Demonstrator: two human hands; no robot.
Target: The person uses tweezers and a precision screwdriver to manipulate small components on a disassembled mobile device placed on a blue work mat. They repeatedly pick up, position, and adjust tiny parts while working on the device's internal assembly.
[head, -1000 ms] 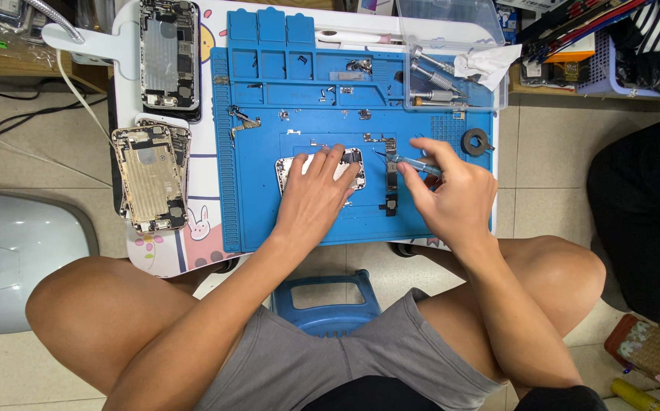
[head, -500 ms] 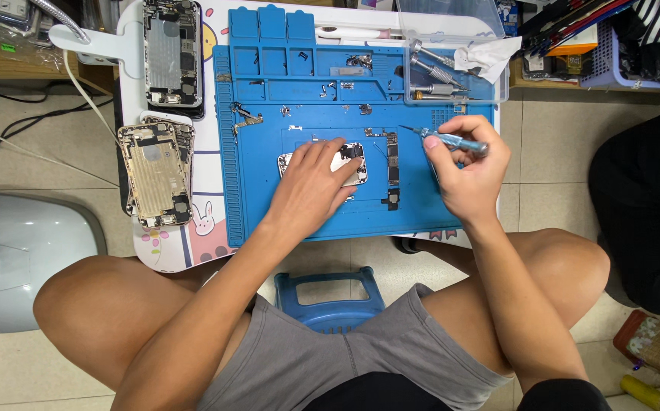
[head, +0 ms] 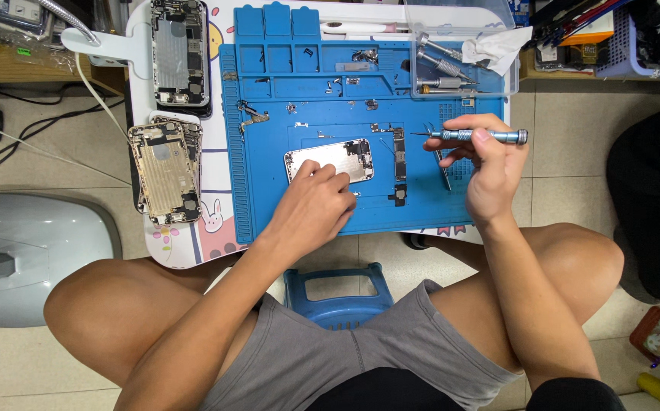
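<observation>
Blue mat [head: 269,205] | left hand [head: 316,205] flat on one phone housing [head: 345,156] | right hand [head: 489,164] grips one screwdriver [head: 474,135] | two phones [head: 166,164] aside

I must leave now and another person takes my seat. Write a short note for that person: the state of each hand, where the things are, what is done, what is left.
Left hand: fingers pressing on the silver phone back housing, which lies flat on the blue repair mat.
Right hand: holds a small screwdriver level above the mat, tip pointing left, touching nothing.
Between the hands: a long narrow circuit board on the mat; tweezers lie under the right hand.
Left of the mat: two other opened phone bodies.
Done: the board lies out of the housing; small parts rest in the mat's compartments.
Left: I cannot tell which screws remain; check the housing.
</observation>
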